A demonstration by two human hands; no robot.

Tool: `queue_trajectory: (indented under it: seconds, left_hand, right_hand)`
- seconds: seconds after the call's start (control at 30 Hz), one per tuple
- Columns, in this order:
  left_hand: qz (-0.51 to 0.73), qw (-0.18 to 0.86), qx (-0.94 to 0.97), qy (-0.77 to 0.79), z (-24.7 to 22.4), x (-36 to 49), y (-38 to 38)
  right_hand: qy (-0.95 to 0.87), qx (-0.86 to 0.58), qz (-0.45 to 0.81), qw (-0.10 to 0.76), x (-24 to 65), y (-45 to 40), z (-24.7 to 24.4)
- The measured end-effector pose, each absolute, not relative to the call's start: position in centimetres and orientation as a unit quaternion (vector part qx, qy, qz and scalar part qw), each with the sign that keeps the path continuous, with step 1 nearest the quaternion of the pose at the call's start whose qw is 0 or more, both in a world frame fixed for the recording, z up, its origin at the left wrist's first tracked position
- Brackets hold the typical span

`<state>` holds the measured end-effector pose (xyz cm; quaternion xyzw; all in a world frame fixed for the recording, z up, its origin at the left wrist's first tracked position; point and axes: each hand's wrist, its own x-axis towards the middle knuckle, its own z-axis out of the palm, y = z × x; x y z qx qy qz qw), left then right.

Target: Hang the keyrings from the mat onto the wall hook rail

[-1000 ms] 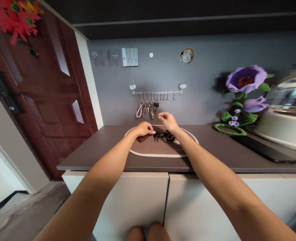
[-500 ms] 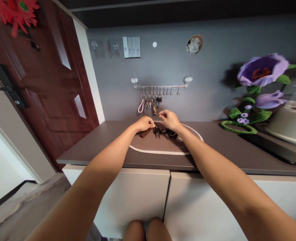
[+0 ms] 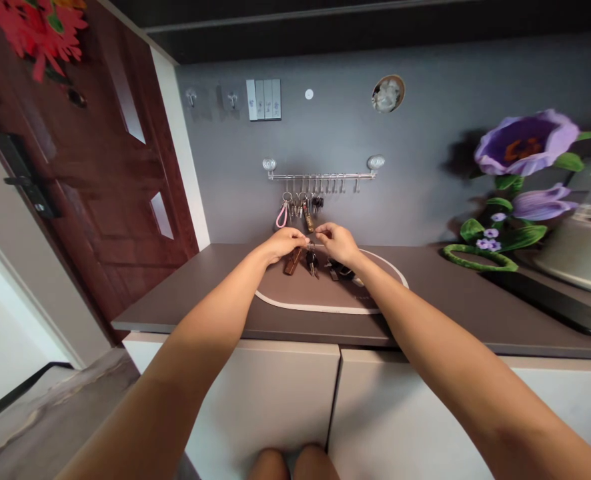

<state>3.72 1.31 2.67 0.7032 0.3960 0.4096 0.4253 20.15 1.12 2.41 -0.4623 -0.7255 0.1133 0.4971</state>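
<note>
the left hand (image 3: pixel 281 245) is over the brown mat (image 3: pixel 300 293), thumb and fingertips pressed together and seeming to pinch the ring of a bunch of keys (image 3: pixel 312 263), which hangs just below those tips; the exact grip is too small to make out. taking the keys as the clock's centre, the left hand sits at ten o'clock and the right hand (image 3: pixel 339 244) at two, its thumb and forefinger drawn close; i cannot tell whether they meet or hold something thin. at nine o'clock, just beside the keys and under the left hand, a reddish-brown fob (image 3: pixel 292 262) tilts; whether it shares their ring is unclear. at three, partly hidden by the right hand, a dark cluster (image 3: pixel 344 271) lies on the mat. at twelve a clear hook rail (image 3: pixel 325 177) is fixed to the grey wall (image 3: pixel 415 167), with keys hung along its left part, a pink loop (image 3: pixel 281 216) at its seven o'clock and a brown lettered tag (image 3: pixel 309 220) nearer the middle. well away at two o'clock stands a purple flower (image 3: pixel 550 143), and at three a black slab (image 3: pixel 550 303) lies on the dark counter (image 3: pixel 190 280).
</note>
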Motion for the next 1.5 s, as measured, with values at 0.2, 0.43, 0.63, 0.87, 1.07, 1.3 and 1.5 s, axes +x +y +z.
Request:
queue_trajectory:
  seconds: [0.2, 0.43, 0.63, 0.87, 1.07, 1.3, 1.5]
  left_hand:
    - [0.473, 0.535, 0.614, 0.336, 3.5, 3.7, 1.2]
    - [0.533, 0.587, 0.540, 0.282, 4.2, 3.8, 0.8]
    - [0.549, 0.598, 0.524, 0.257, 4.5, 3.9, 0.5]
    - [0.551, 0.592, 0.530, 0.256, 4.1, 3.9, 0.9]
    - [0.540, 0.585, 0.546, 0.263, 4.0, 3.9, 0.9]
    - [0.549, 0.593, 0.520, 0.276, 4.3, 3.8, 0.6]
    - [0.560, 0.602, 0.504, 0.264, 4.1, 3.6, 1.1]
  right_hand:
    - [-0.733, -0.464, 0.095, 0.488, 19.7, 0.4, 2.8]
    - [-0.744, -0.412, 0.084, 0.518, 19.2, -0.3, 2.9]
    - [-0.776, -0.378, 0.036, 0.503, 18.6, -0.8, 2.9]
    - [-0.788, -0.366, -0.009, 0.495, 18.3, -0.7, 2.4]
    - [-0.797, -0.352, -0.022, 0.491, 18.4, -0.4, 2.2]
    - [-0.788, -0.367, -0.030, 0.494, 18.6, -0.7, 2.7]
    - [-0.762, -0.376, 0.002, 0.527, 19.0, -0.2, 2.9]
